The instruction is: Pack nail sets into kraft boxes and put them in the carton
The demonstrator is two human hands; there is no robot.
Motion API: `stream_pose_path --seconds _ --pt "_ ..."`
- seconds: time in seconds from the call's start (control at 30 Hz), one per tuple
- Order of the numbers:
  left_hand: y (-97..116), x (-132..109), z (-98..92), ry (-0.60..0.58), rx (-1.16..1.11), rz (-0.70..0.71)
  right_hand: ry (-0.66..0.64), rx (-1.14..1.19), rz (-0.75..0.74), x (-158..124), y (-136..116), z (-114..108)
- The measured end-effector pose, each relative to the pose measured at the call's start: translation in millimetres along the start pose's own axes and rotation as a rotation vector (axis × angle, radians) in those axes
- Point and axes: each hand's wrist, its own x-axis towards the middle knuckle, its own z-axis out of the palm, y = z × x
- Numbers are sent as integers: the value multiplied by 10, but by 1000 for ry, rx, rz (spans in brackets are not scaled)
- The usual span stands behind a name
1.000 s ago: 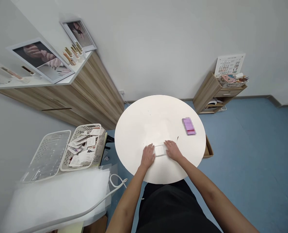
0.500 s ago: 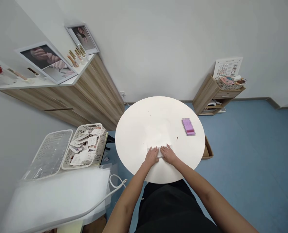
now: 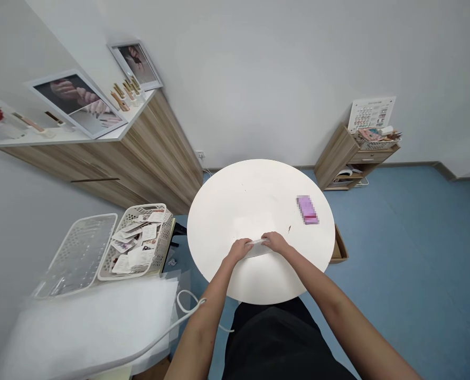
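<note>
On the near part of the round white table point(image 3: 223, 216), my left hand point(image 3: 238, 249) and my right hand point(image 3: 275, 242) hold opposite ends of a thin, flat white packet point(image 3: 256, 249). Its edge shows between my fingers and it looks tilted. The material is hard to make out, and my hands hide parts of it. Farther right on the tabletop lies a pink rectangular box point(image 3: 307, 209), pixelated and well away from both hands.
To the left stand a white basket of paper cards point(image 3: 150, 210) and a clear perforated tray point(image 3: 78, 256). A white cable point(image 3: 187, 305) lies beside a white padded surface point(image 3: 80, 330). A cardboard box point(image 3: 340, 247) sits beyond the table's right edge.
My hands have moved from lying flat on the packet to gripping its ends. The packet now looks tilted, and the view has shifted slightly.
</note>
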Motion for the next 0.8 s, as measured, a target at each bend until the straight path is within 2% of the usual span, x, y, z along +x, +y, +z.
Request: stream_pose_path --seconds 0.1,0.17,0.23,0.37,0.47,0.53,0.6,0.67,0.8 --pt "50 -20 161 170 91 -26 74 -129 -7 85 -14 120" --pt "71 -56 340 324 273 93 77 -187 -16 123 1 195" --pt "72 -100 539 299 377 216 94 -219 -36 138 30 256" --pt "30 -157 810 263 429 208 217 -233 -101 66 100 356" --pt "10 -136 808 275 441 215 348 -228 -15 -99 164 437" --pt "18 -95 740 255 446 220 415 -203 118 -247 214 487" --pt "31 -46 667 224 450 223 443 -185 162 -388 260 521" --pt "40 -2 617 208 460 237 429 -203 70 -484 281 540" --pt "51 37 592 230 460 280 310 -271 -167 -503 217 555"
